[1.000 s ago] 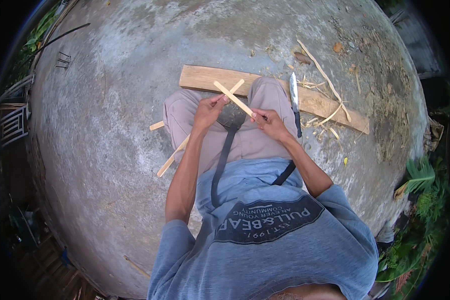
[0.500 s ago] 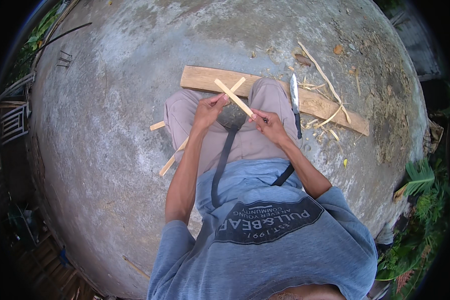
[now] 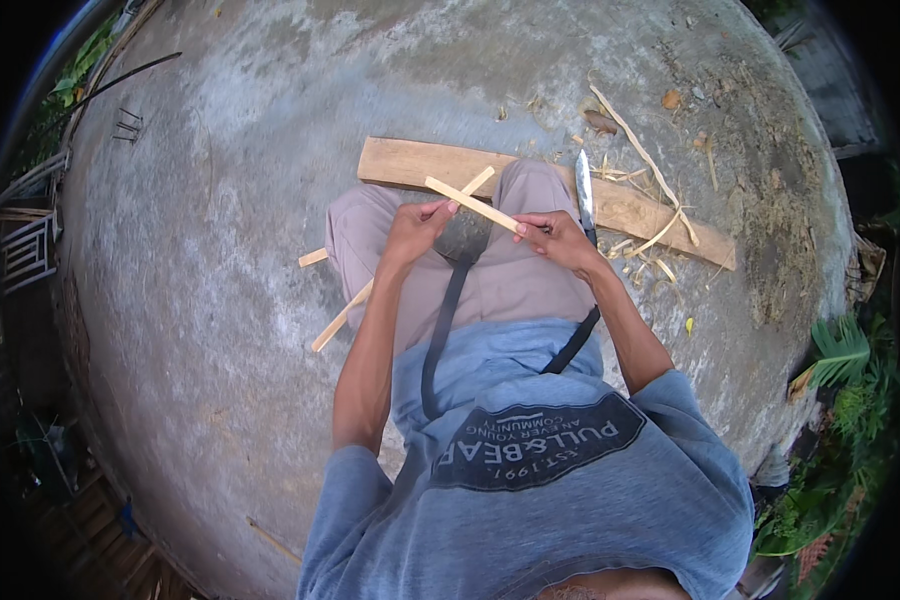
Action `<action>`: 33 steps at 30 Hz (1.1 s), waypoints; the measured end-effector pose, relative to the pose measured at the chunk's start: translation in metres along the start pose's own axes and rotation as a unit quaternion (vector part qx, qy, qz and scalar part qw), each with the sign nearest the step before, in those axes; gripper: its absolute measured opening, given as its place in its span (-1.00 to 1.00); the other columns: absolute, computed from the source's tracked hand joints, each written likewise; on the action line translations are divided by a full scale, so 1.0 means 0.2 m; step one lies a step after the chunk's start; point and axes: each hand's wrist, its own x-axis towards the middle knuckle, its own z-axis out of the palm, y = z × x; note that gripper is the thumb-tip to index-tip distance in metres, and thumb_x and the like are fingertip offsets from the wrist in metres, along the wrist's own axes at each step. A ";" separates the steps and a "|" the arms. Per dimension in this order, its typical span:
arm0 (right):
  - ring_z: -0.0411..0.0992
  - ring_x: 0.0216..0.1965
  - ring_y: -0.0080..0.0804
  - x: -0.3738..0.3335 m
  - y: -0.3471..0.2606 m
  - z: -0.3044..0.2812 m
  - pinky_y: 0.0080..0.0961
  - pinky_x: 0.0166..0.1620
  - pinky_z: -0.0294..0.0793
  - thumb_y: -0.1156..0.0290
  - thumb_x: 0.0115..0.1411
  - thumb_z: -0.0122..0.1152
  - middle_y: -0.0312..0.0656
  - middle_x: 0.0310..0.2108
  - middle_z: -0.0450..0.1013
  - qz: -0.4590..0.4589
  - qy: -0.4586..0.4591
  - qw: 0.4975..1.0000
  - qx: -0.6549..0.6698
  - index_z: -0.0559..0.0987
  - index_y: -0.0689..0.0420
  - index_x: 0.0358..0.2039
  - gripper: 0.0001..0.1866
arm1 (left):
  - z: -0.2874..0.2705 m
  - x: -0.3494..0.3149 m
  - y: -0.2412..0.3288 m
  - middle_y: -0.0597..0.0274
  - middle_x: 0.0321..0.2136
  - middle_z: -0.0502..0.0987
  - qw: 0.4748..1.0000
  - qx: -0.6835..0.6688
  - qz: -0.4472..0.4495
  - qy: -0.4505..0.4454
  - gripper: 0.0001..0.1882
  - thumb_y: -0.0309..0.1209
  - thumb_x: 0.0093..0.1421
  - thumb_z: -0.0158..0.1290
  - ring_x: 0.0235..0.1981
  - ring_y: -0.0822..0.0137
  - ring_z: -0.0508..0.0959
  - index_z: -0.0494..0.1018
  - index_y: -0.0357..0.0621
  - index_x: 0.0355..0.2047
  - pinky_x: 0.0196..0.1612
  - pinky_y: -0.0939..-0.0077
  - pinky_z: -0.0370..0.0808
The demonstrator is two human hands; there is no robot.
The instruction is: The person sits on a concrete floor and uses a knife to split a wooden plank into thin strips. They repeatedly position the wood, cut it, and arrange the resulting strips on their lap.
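Note:
My left hand (image 3: 417,230) pinches a pale wooden stick (image 3: 480,208) near where it crosses a second pale stick (image 3: 480,181) above my lap. The two form a flat X. At the near right end of the first stick, my right hand (image 3: 555,241) grips it between thumb and fingers. The second stick's lower part is hidden by my left hand. Another length of pale wood (image 3: 342,316) shows beside my left forearm; I cannot tell whether it is the same stick. A knife (image 3: 584,190) lies beyond my right hand, blade pointing away.
A thick wooden plank (image 3: 630,210) lies across the concrete floor (image 3: 220,200) past my knees. Wood shavings (image 3: 660,265) and a long peeled strip (image 3: 635,140) are scattered around its right part. One stick end (image 3: 313,257) sticks out by my left knee. Plants (image 3: 855,400) grow at the right edge.
The first stick has turned to lie flatter from left to right. My right hand has shifted slightly right, and its wrist has turned. The left hand has barely moved.

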 end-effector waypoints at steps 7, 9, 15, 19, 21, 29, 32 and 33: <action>0.30 -0.48 -0.71 -0.05 -0.09 -0.40 -0.67 -0.45 0.32 0.34 0.40 0.24 -0.34 -0.32 0.61 0.014 0.197 0.980 0.033 0.59 0.25 0.16 -0.61 | -0.39 -0.01 0.11 0.54 -0.58 0.37 0.980 0.040 0.069 0.180 -0.61 -0.19 0.34 0.23 -0.54 0.63 0.25 0.66 -0.28 -0.02 -0.48 0.62 0.18; 0.37 -0.42 -0.68 -0.02 -0.01 -0.56 -0.63 -0.39 0.39 0.37 0.39 0.23 -0.32 -0.31 0.62 0.005 0.255 0.967 0.031 0.59 0.28 0.15 -0.62 | -0.61 0.00 0.04 0.53 -0.58 0.35 0.961 0.015 0.079 0.263 -0.57 -0.16 0.35 0.23 -0.53 0.61 0.25 0.65 -0.31 -0.01 -0.47 0.61 0.19; 0.50 -0.28 -0.51 0.32 0.41 -0.61 -0.51 -0.11 0.50 0.40 0.43 0.16 -0.24 -0.32 0.63 -0.067 0.227 0.960 -0.151 0.61 0.28 0.11 -0.67 | -0.99 0.07 -0.76 0.45 -0.54 0.50 0.948 0.109 0.051 0.295 -0.58 -0.18 0.37 0.19 -0.51 0.56 0.35 0.65 -0.35 -0.03 -0.42 0.59 0.31; 0.42 -0.34 -0.48 0.50 0.70 -0.50 -0.46 -0.25 0.43 0.44 0.40 0.15 -0.19 -0.31 0.56 -0.064 0.221 0.973 -0.014 0.60 0.20 0.13 -0.67 | -0.85 0.02 -1.36 0.30 -0.28 0.62 0.987 -0.067 0.032 0.141 -0.62 -0.24 0.35 0.21 -0.39 0.46 0.48 0.63 -0.32 -0.01 -0.31 0.47 0.45; 0.50 -0.27 -0.14 0.55 0.68 -0.42 -0.28 -0.18 0.47 0.42 0.37 0.16 -0.05 -0.27 0.55 -0.099 0.178 0.954 -0.218 0.60 0.12 0.14 -0.66 | -0.71 -0.05 -1.55 0.27 -0.24 0.60 0.991 0.004 0.032 0.132 -0.64 -0.26 0.33 0.23 -0.35 0.42 0.49 0.64 -0.25 0.01 -0.28 0.43 0.47; 0.50 -0.30 -0.09 0.58 0.89 -0.23 -0.23 -0.21 0.49 0.56 0.32 0.18 -0.09 -0.18 0.45 -0.151 0.220 0.883 -0.387 0.60 -0.07 0.18 -0.56 | -0.33 -0.04 -1.65 0.15 -0.13 0.52 0.935 0.276 0.109 0.196 -0.67 -0.36 0.25 0.29 -0.17 0.24 0.51 0.66 0.02 0.04 -0.12 0.26 0.50; 0.49 -0.32 -0.10 0.53 0.83 -0.18 -0.23 -0.22 0.50 0.54 0.32 0.19 -0.09 -0.24 0.45 -0.129 0.249 0.876 -0.391 0.62 -0.02 0.16 -0.60 | -0.27 -0.02 -1.58 0.14 -0.23 0.48 0.906 0.339 0.128 0.219 -0.68 -0.41 0.22 0.30 -0.09 0.13 0.46 0.69 0.10 0.00 -0.03 0.24 0.42; 0.51 -0.32 -0.08 0.55 0.83 -0.17 -0.22 -0.23 0.52 0.53 0.32 0.18 -0.09 -0.25 0.46 -0.147 0.244 0.874 -0.394 0.62 -0.02 0.14 -0.61 | -0.26 -0.05 -1.57 0.16 -0.24 0.47 0.887 0.370 0.142 0.238 -0.67 -0.40 0.21 0.32 -0.08 0.10 0.45 0.68 0.10 0.01 -0.01 0.20 0.41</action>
